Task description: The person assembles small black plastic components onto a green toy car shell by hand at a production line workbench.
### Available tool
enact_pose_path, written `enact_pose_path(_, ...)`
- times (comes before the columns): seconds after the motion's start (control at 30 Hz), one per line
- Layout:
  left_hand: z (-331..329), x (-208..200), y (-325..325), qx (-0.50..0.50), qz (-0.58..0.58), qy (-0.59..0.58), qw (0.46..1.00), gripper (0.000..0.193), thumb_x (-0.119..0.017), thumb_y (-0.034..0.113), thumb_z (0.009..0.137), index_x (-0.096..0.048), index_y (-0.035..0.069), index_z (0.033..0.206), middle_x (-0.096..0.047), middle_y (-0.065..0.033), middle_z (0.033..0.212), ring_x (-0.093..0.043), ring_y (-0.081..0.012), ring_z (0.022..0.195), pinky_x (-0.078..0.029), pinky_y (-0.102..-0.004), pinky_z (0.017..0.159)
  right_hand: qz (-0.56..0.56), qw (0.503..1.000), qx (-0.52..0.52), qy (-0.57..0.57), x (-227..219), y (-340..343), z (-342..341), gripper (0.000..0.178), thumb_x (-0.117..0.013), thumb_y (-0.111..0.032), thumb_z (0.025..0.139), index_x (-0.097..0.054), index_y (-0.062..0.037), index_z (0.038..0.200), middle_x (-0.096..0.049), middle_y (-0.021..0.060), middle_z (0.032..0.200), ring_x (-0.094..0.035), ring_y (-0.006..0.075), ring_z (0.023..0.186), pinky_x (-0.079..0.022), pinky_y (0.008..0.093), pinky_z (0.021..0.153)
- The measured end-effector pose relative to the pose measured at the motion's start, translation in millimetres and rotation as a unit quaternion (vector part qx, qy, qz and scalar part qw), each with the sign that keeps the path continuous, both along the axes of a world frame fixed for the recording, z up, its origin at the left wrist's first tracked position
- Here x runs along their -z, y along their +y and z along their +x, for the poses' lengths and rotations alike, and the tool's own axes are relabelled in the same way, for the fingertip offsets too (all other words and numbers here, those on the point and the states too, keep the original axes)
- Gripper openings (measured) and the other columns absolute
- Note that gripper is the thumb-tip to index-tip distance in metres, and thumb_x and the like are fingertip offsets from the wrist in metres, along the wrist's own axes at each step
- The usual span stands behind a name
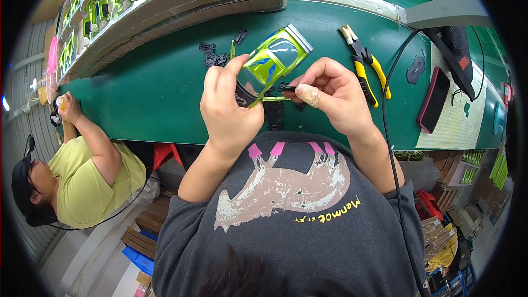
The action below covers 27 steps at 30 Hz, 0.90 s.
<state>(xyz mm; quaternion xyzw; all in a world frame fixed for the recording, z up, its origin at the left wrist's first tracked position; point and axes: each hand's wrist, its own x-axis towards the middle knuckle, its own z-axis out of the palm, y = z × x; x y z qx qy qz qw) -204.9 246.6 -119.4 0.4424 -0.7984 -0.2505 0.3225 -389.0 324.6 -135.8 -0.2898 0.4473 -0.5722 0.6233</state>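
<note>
A lime-green toy car body (269, 63) with blue markings and clear windows is tilted above the green table. My left hand (228, 99) is closed around its lower left end. Close to the car's right side, my right hand (333, 93) pinches a small black plastic part (287, 88) between thumb and forefinger. The thumb has a pale covering on its tip. Whether the black part touches the car, I cannot tell. Behind my left hand lies a pile of small black plastic parts (213, 55), partly hidden by the hand.
Yellow-and-black pliers (364, 63) lie to the right, beside a black cable (388, 99). Farther right are a phone (434, 100) and a paper sheet (459, 121). A cardboard tray (192, 14) of green car bodies stands at the back left. A co-worker (91, 176) sits at left.
</note>
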Motion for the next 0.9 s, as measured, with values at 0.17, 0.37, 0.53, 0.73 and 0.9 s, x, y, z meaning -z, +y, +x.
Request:
enact_pose_path(0.17,-1.5,5.8,3.5,0.027,-0.089,-0.008,0.996,0.063,-0.065,-0.009,0.055,-0.063,0.004,0.117,-0.051,-0.0109,0.085,-0.057,-0.028,0.072,-0.048,-0.037,0.062,0.015,0.999,-0.046,0.001,-2.6,-0.4,-1.3,0.012,-0.071,-0.002,0.088,-0.063,-0.0004,0.096,-0.07,0.0095,0.101,-0.066,0.0106,0.089,-0.054,0.0233,0.078)
enact_pose_path(0.37,-0.6,7.9,5.6,0.033,-0.103,-0.018,0.994,0.065,-0.065,-0.008,0.054,-0.064,0.005,0.117,-0.05,-0.0098,0.083,-0.056,-0.0263,0.07,-0.048,-0.0359,0.059,0.06,0.997,-0.037,0.008,-10.4,-0.5,4.3,0.018,-0.072,0.001,0.084,-0.072,0.0038,0.101,-0.072,0.0075,0.092,-0.067,0.0096,0.082,-0.055,0.0232,0.075)
enact_pose_path(0.53,-1.1,8.3,8.4,0.041,-0.114,-0.027,0.992,0.065,-0.064,-0.008,0.053,-0.064,0.005,0.117,-0.049,-0.0088,0.082,-0.056,-0.0253,0.069,-0.047,-0.0352,0.058,0.066,0.995,-0.058,0.049,-15.3,-0.3,5.4,0.019,-0.074,0.0,0.083,-0.072,0.0046,0.102,-0.072,0.0077,0.091,-0.067,0.0099,0.08,-0.055,0.0225,0.073)
enact_pose_path(0.73,-1.7,6.8,10.2,0.041,-0.078,-0.014,0.996,0.064,-0.065,-0.009,0.054,-0.064,0.004,0.117,-0.049,-0.0092,0.082,-0.056,-0.0257,0.07,-0.047,-0.0355,0.059,0.028,0.991,-0.079,0.105,-15.7,1.9,5.6,0.017,-0.07,-0.002,0.084,-0.074,0.0021,0.099,-0.073,0.0078,0.089,-0.067,0.0116,0.08,-0.054,0.0262,0.074)
enact_pose_path(0.9,-4.7,-0.2,12.8,0.023,-0.051,-0.007,0.998,0.048,-0.066,-0.011,0.069,-0.063,0.003,0.115,-0.056,-0.0125,0.087,-0.058,-0.0286,0.075,-0.049,-0.037,0.066,-0.145,0.924,-0.043,0.351,-19.5,3.6,14.1,0.023,-0.077,-0.007,0.074,-0.071,-0.0027,0.096,-0.071,0.0115,0.091,-0.069,0.0252,0.085,-0.055,0.0346,0.076)
